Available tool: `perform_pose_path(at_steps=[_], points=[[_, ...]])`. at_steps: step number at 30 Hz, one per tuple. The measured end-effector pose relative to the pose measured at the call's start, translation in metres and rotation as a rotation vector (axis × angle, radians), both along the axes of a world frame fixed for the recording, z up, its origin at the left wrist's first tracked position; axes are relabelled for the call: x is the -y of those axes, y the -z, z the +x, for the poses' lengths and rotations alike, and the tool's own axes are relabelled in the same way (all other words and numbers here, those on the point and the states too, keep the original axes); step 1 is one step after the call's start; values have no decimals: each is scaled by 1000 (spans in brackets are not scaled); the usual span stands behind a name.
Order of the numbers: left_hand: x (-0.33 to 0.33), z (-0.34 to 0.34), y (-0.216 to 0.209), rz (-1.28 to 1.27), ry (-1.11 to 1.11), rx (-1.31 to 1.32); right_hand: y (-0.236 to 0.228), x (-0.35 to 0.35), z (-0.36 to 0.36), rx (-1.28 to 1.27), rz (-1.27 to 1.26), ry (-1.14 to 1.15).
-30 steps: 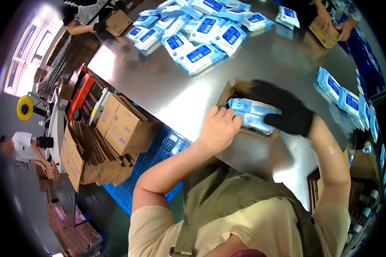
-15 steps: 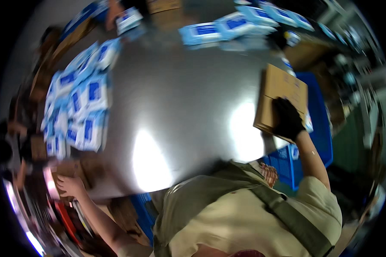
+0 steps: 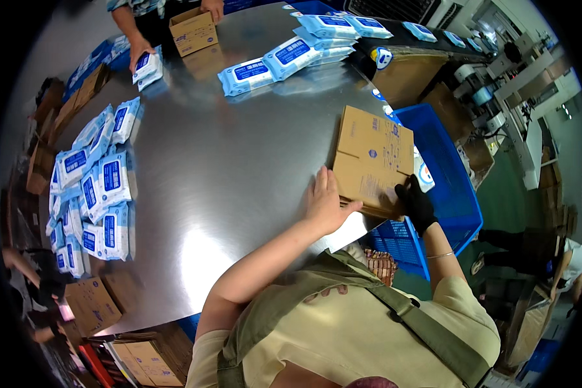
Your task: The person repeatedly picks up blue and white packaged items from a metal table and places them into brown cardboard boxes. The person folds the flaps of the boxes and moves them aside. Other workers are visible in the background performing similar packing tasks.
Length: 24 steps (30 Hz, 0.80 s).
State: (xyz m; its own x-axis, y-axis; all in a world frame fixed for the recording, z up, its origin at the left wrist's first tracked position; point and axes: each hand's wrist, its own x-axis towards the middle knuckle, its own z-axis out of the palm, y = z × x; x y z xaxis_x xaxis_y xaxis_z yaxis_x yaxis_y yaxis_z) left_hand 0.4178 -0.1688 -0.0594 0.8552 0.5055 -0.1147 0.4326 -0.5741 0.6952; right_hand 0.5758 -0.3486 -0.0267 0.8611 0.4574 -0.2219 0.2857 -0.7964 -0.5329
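Note:
Flattened brown cartons (image 3: 373, 152), which look like a few layers, lie at the table's right edge. My bare left hand (image 3: 324, 205) rests against their near left corner, fingers stretched along the side and thumb at the near edge. My right hand (image 3: 417, 204), in a black glove, is closed on their near right corner; its thumb lies on top and the other fingers are partly hidden. Blue-and-white packs of wipes (image 3: 112, 183) are heaped at the table's left. More such packs (image 3: 291, 57) lie overlapping in a row along the far side.
Beyond the steel table (image 3: 226, 155), a co-worker's hand (image 3: 140, 50) holds wipe packs; the other touches an open carton (image 3: 195, 33). Another carton (image 3: 92, 305) sits at the near left corner. A blue crate (image 3: 464, 200) stands right. Packs ride a conveyor (image 3: 433, 46). Someone stands far right (image 3: 570, 264).
My left hand has come from the carton at the near left over to the flattened cartons. My right hand has moved from on top of them to their near right corner. The view has shifted.

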Motion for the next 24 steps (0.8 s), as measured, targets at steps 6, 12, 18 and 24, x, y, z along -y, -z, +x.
perform_pose_path(at_steps=[6,12,18,24], points=[[-50,-35,-62,-638,-422,1182,-22,-28,-49,14,322,-326],[-132,-213,-126,-321,-432,1136,-75,-152,-54,260,811,-523],[-141,-279,-43,-274,-836,1156,-56,-276,-147,-59,903,-952],[-118,-297,-57,-217,-667,1170,-83,-282,-177,-235,1114,-767]])
